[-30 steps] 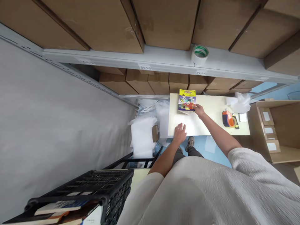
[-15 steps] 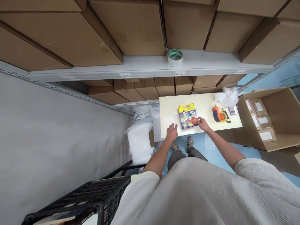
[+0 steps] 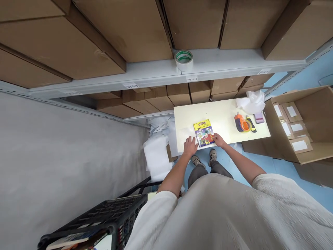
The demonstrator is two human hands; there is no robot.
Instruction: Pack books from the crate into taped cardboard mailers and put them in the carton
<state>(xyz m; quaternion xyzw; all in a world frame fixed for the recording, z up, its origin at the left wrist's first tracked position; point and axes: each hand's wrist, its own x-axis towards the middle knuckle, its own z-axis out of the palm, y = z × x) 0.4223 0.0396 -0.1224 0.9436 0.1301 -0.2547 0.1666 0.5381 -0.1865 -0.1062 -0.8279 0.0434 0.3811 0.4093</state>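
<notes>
A book (image 3: 203, 133) with a yellow and purple illustrated cover lies flat on the pale tabletop (image 3: 221, 113), close to its near edge. My right hand (image 3: 219, 139) pinches the book's lower right edge between thumb and fingers. At the book's lower left corner is my left hand (image 3: 190, 146), its fingers apart and resting on the tabletop, with the thumb side against or very near the cover. Farther right on the same surface are an orange tape dispenser (image 3: 241, 122) with a tape roll and a black and yellow cutter (image 3: 251, 125).
Crumpled clear plastic (image 3: 255, 101) and a small purple pack (image 3: 259, 117) occupy the table's right end. An open carton (image 3: 312, 139) with small boxes stands beyond. A tape roll (image 3: 184, 61) sits on the shelf (image 3: 221, 60). White foam sheets (image 3: 157, 156) and a black crate (image 3: 109, 215) are left.
The book has slid nearer the table's front edge, with my right hand still on it. The gap between my left hand and the book has closed. The camera view has shifted slightly.
</notes>
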